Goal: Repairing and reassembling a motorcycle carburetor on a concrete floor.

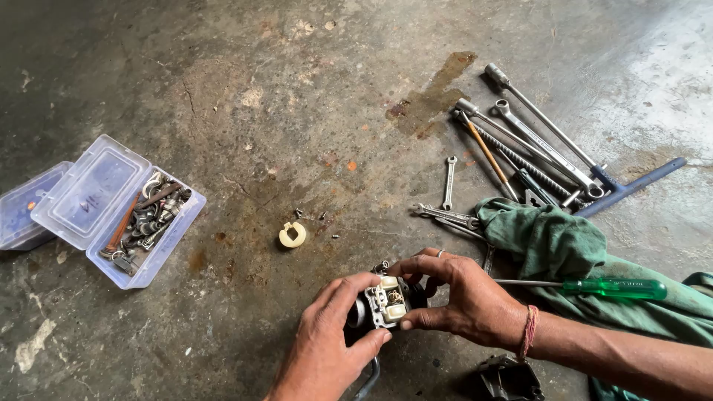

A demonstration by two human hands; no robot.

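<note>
Both hands hold a small dark metal carburettor body (386,301) with cream plastic parts on top, low in the middle of the head view. My left hand (327,341) cups it from the left and below. My right hand (464,293) grips its right side, thumb and fingers pinching around the cream parts. A cream horseshoe-shaped plastic float (292,235) lies on the concrete floor just beyond, with a few tiny screws (312,216) beside it.
A clear plastic box (141,223) of bolts and small parts sits open at left. Spanners and socket wrenches (520,141) lie at upper right. A green rag (564,245) carries a green-handled screwdriver (613,287). A dark part (509,379) lies near my right wrist.
</note>
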